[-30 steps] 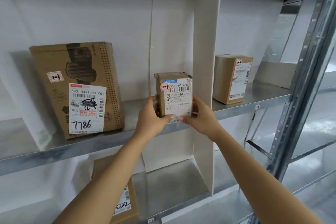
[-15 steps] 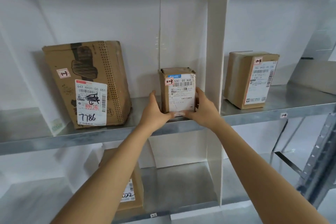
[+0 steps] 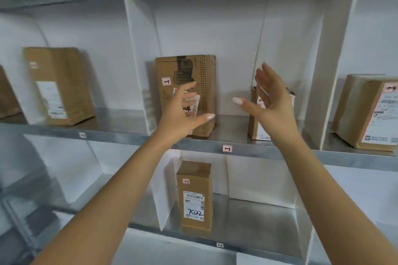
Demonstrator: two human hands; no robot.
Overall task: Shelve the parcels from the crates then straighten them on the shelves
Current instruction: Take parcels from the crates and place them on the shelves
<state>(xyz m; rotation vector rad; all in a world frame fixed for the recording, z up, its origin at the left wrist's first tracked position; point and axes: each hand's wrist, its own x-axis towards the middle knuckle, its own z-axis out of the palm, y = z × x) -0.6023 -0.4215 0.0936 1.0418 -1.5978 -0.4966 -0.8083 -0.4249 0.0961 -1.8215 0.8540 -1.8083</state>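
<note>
A small brown parcel (image 3: 256,127) stands upright on the metal shelf (image 3: 237,150), close to a white divider, mostly hidden behind my right hand (image 3: 269,101). That hand is open in front of it, fingers spread, holding nothing. A larger worn cardboard parcel (image 3: 204,84) stands to the left in the same bay. My left hand (image 3: 183,112) hovers open in front of this parcel's label, not gripping it.
More brown parcels stand in neighbouring bays: one at the left (image 3: 58,86), one at the far right (image 3: 370,112), and a tall one marked 7022 (image 3: 195,196) on the shelf below. White dividers (image 3: 137,60) separate the bays. A metal shelf runs overhead.
Both hands have let go of the small parcel, which now stands on the shelf. The hands have opened and shifted left, and the view has swung left.
</note>
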